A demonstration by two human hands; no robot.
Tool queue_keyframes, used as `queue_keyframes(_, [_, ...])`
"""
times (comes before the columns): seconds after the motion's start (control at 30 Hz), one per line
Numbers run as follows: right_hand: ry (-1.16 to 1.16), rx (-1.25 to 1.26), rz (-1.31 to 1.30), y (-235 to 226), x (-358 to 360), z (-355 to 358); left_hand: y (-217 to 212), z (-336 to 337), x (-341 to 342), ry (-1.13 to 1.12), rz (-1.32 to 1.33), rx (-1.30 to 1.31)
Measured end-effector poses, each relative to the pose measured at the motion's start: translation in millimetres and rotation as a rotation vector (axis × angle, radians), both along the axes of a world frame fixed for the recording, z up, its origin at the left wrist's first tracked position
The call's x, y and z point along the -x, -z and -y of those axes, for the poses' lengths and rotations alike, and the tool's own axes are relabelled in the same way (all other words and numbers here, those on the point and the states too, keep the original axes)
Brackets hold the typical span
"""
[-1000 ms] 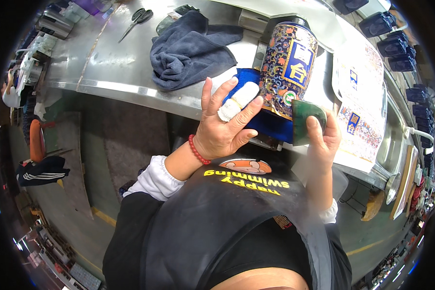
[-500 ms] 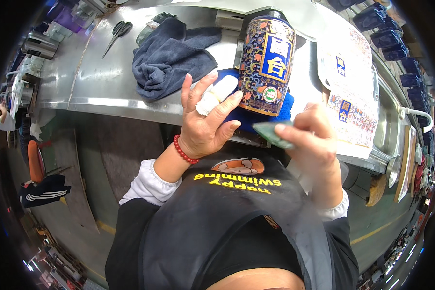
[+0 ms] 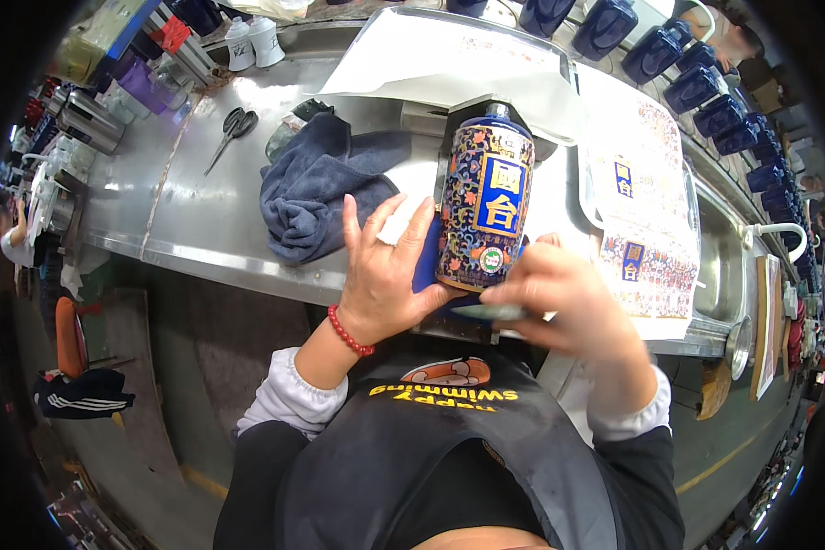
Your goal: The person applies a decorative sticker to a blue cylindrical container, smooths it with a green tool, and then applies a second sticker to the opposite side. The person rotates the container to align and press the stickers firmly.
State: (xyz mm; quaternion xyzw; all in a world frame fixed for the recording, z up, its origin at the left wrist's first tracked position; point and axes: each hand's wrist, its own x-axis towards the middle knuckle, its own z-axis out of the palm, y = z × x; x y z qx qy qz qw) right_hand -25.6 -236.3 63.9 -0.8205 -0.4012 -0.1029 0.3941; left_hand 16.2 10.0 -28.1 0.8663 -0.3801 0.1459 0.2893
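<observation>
A dark blue bottle [image 3: 484, 206] with a colourful flowered wrap and a blue label panel lies with its neck pointing away, tilted on a dark holder [image 3: 445, 165]. My left hand [image 3: 383, 275] has its fingers stretched beside the bottle's left edge, the thumb at its base. White material [image 3: 395, 225] shows among those fingers; I cannot tell whether it wraps one. In my right hand [image 3: 559, 298], blurred by motion, is a flat green scraper [image 3: 488, 313] with a pointed end, close to the bottle's lower right edge. Blue cloth [image 3: 425, 266] peeks out beside the bottle.
A grey-blue towel [image 3: 307, 188] and black scissors [image 3: 232, 137] lie on the metal bench [image 3: 192, 202]. Printed wrap sheets [image 3: 646, 266] are to the right, before a sink [image 3: 722, 247]. Dark blue bottles [image 3: 660, 55] line the back. A person [image 3: 720, 37] stands beyond them.
My right hand has brought the scraper left, to the bottle's base. The left thumb now reaches that base. The view has shifted, showing more of the bench's far side.
</observation>
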Motion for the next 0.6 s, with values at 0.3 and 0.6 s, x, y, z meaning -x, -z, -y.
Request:
queue_keyframes(0.3, [-0.023,0.092,0.151,-14,-32,-4,3,3,-5,0.069,-0.115,0.008])
queue_keyframes(0.6, [0.014,0.003,0.030,-4,-18,5,-24,7,-4,0.025,0.051,0.005])
